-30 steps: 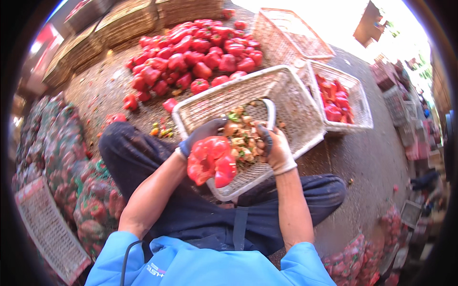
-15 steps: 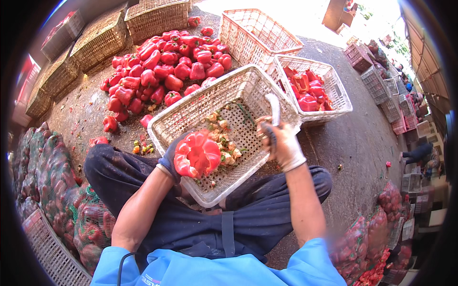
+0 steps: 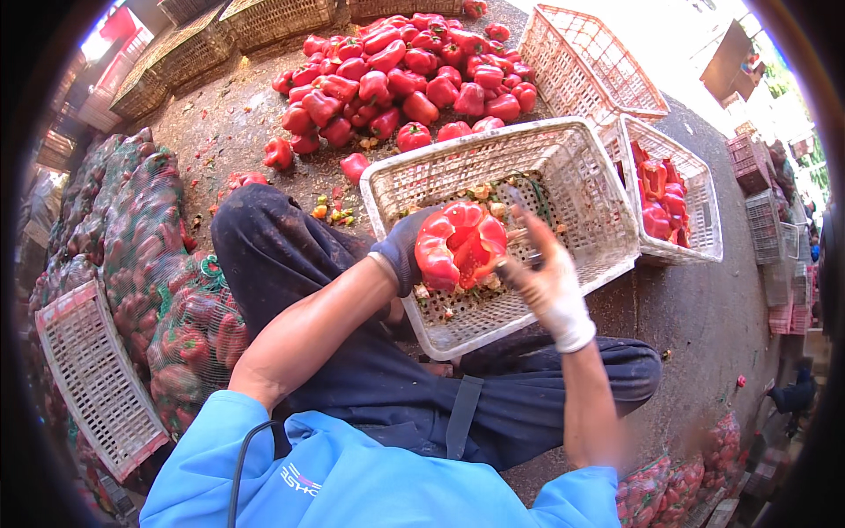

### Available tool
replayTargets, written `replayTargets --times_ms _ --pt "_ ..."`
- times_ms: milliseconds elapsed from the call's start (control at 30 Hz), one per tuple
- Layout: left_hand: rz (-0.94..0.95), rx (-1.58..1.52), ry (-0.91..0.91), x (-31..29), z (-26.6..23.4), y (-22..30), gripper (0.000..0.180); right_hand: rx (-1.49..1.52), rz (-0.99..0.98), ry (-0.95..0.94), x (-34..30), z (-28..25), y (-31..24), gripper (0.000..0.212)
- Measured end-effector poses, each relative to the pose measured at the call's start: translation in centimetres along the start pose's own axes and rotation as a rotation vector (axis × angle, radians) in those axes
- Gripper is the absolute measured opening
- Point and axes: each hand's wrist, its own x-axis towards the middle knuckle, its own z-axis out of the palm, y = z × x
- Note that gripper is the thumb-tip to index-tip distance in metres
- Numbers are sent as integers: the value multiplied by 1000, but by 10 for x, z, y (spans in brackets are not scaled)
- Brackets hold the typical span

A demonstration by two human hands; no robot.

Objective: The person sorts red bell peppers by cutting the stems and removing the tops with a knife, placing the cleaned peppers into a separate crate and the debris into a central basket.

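Note:
My left hand (image 3: 401, 251), in a dark grey glove, is closed around a red bell pepper (image 3: 444, 249). The pepper's hollowed top faces up and its pale inside shows. Close against its right side is my right hand (image 3: 552, 295), in a white glove with stained fingers, partly blurred. Its fingers curl on a curved knife, now mostly hidden; the pale blade showed clearly earlier. Both hands are over a whitish plastic crate (image 3: 576, 189) standing in front of my crossed legs. Cut pepper cores (image 3: 480, 191) and stem bits lie on its perforated bottom.
A heap of red peppers (image 3: 396, 79) lies on the ground beyond the crate. To the right, another crate (image 3: 704, 207) holds cut peppers (image 3: 656, 211), with a pinkish crate (image 3: 594, 66) behind it. Net bags of peppers (image 3: 132, 242) and a crate (image 3: 97, 370) stand at left.
My right hand has come in from the crate's right side to the pepper. The view has turned, so the surroundings sit further right. My left hand still holds the pepper.

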Motion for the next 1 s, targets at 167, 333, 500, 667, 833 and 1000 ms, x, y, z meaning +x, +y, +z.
replayTargets --times_ms 167,333,500,667,833,1000 --pt "24 69 28 0 -8 -2 49 217 213 34 -13 55 -4 68" --pt "-133 -555 199 10 29 23 51 503 277 245 3 56 9 27" --pt "-272 -138 341 -3 84 56 53 392 280 360 1 54 8 29" --pt "-327 -294 324 1 52 14 48 253 203 214 -4 44 0 32" --pt "-349 -111 287 -10 43 23 36 106 188 9 -1 5 -29 26" --pt "-525 -23 229 -15 77 51 33 363 426 -244 6 -49 -19 22"
